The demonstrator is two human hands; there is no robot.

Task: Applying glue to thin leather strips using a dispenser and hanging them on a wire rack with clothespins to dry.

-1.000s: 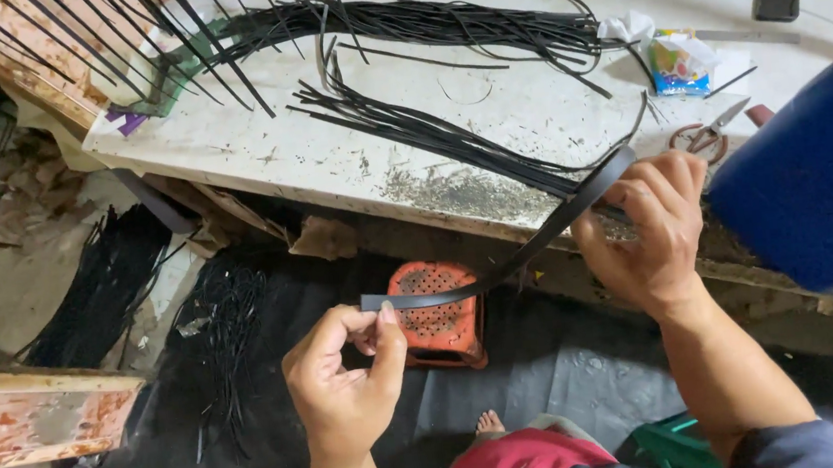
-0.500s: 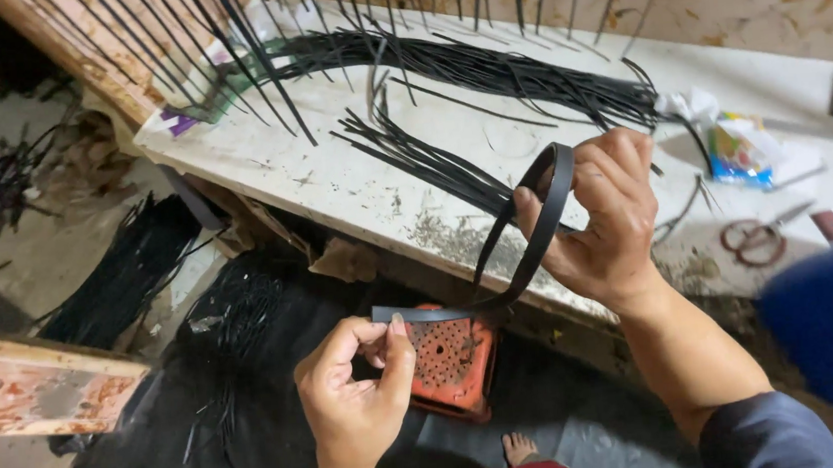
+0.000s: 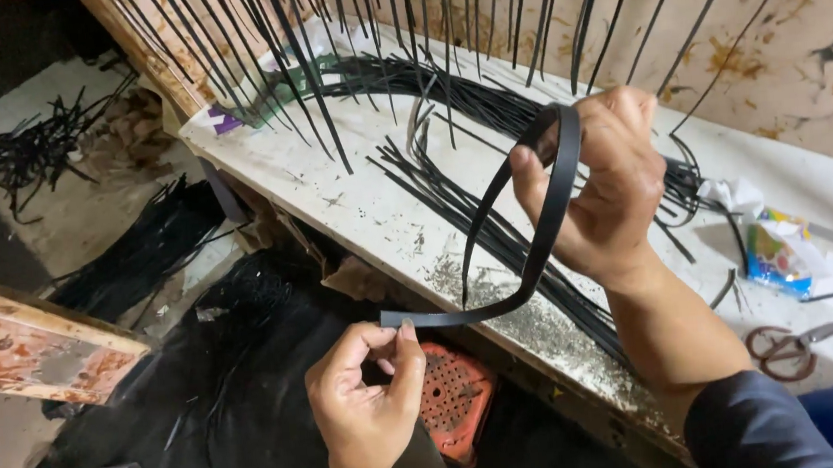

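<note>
Curling tighter than 0.5 seconds ago, the black strap (image 3: 541,223) now loops up over the right hand (image 3: 601,183), which has risen and grips its upper bend above the white workbench (image 3: 365,213). The left hand (image 3: 366,399) pinches the strap's free end between thumb and forefinger. Loose black strips (image 3: 453,196) lie across the bench; scissors (image 3: 793,347) and a colourful packet (image 3: 775,253) sit right. An orange perforated stool (image 3: 456,396) stands below.

one scissors (image 3: 793,349), two hands (image 3: 367,409)
</note>
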